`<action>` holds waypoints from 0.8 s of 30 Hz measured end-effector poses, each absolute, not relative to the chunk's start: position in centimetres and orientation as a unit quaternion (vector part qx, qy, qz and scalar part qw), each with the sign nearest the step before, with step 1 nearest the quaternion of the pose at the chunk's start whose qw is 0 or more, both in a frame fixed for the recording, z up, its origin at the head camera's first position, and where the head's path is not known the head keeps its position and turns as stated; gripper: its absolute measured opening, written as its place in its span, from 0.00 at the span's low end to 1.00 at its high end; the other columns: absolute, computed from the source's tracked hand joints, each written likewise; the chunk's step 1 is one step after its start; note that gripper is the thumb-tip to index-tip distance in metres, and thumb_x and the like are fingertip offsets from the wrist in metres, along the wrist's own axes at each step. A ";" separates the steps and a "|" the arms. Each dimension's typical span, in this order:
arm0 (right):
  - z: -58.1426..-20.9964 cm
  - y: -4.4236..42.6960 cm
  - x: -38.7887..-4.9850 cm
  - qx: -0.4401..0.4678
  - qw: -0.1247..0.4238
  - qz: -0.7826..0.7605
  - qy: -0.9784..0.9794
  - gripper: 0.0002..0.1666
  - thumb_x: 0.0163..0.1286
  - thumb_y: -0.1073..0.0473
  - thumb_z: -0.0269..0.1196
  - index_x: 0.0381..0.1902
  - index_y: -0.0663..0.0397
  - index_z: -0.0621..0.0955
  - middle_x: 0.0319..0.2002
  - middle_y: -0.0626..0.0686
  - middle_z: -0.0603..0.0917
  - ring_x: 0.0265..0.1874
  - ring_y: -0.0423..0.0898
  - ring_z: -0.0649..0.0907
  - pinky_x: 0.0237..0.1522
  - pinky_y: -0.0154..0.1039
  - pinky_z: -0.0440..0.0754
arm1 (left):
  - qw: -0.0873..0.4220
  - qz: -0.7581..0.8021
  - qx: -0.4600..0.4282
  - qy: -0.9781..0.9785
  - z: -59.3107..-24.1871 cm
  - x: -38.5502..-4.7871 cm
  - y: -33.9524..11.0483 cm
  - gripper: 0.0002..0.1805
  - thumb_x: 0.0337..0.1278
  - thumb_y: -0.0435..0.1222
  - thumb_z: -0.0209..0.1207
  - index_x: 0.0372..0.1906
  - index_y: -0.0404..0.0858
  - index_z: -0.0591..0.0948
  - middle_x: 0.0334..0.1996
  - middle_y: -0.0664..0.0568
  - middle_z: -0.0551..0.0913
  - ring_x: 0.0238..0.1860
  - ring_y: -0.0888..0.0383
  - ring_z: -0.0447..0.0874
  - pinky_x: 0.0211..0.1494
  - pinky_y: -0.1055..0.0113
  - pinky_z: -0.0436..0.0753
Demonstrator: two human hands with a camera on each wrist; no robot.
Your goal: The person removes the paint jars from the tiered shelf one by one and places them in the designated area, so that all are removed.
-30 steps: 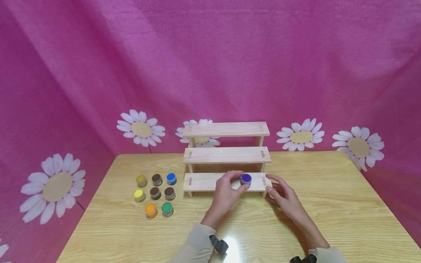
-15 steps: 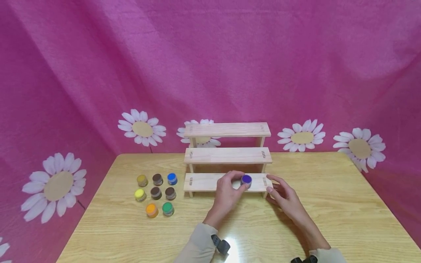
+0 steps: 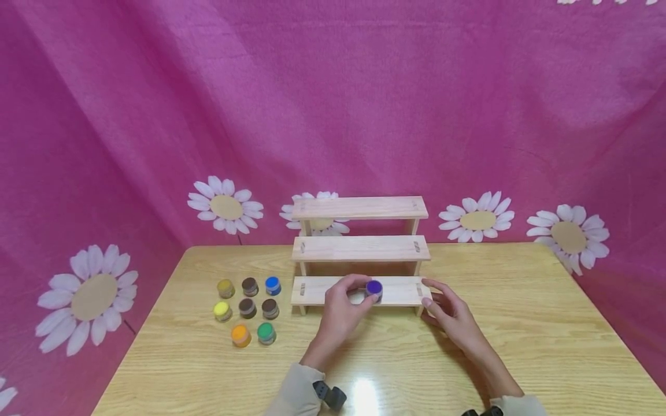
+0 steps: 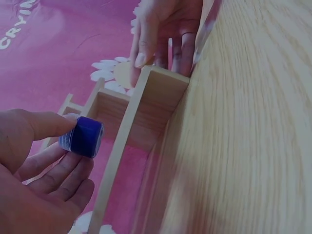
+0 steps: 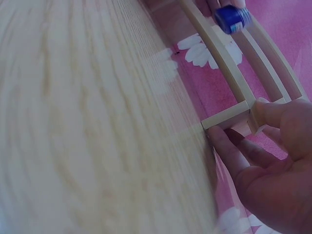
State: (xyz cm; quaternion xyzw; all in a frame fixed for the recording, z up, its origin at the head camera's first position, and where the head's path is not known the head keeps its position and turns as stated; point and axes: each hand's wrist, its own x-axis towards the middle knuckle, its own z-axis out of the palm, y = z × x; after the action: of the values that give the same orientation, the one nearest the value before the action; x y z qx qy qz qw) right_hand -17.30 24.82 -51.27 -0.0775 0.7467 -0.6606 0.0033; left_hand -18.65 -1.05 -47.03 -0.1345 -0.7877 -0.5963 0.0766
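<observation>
Between thumb and fingers, my left hand point(image 3: 340, 309) pinches a small paint jar point(image 3: 373, 290) with a purple-blue lid. The jar is over the lowest step of a three-step wooden display shelf point(image 3: 361, 248); the left wrist view has the jar point(image 4: 87, 137) in front of the step's edge. My right hand point(image 3: 458, 318) holds the right end of that lowest step. In the right wrist view, the thumb of my right hand point(image 5: 273, 161) lies on the step's corner and its fingers reach round the end support.
Left of the shelf, several paint jars stand on the wood-grain table point(image 3: 171, 370), among them a blue jar point(image 3: 273, 285), a green jar point(image 3: 266, 333) and an orange jar point(image 3: 240, 335). A pink cloth point(image 3: 333, 104) with daisies hangs behind.
My left hand has shifted left along the lowest step, carrying the purple-lidded jar with it. My right hand keeps its place at the step's right end.
</observation>
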 end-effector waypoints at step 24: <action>-51.3 24.8 -17.3 -0.081 0.000 -0.655 0.751 0.30 0.80 0.59 0.58 0.75 0.61 0.67 0.62 0.74 0.75 0.53 0.36 0.82 0.52 0.43 0.87 | 0.115 -0.611 -0.100 -0.777 -46.1 -15.8 -9.6 0.18 0.55 0.28 0.73 0.51 0.36 0.85 0.48 0.49 0.87 0.53 0.51 0.86 0.63 0.52 0.83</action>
State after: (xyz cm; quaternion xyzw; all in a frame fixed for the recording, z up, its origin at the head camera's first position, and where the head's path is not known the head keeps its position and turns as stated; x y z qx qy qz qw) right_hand -17.32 24.83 -51.33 -0.0811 0.7513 -0.6550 0.0004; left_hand -15.80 -9.55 -46.07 -0.0997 -0.7765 -0.6114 0.1150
